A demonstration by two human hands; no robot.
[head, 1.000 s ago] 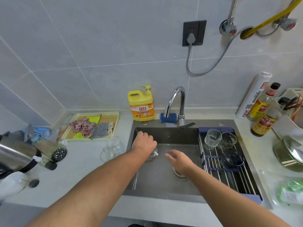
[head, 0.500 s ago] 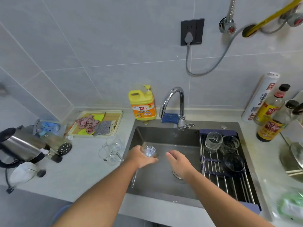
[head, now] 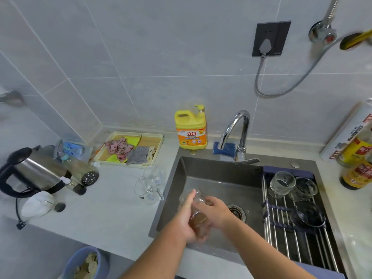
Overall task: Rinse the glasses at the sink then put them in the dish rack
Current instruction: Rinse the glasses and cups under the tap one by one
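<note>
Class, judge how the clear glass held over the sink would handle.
Likely fragile: the glass is clear and thin-looking. Probably slippery: smooth wall, left hand and right hand both hold it. Laid sideways, its round body might roll.

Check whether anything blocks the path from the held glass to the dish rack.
Nothing visible does. The left hand and right hand hold the glass over the sink; only open basin lies between it and the dish rack, whose near bars are bare.
</note>
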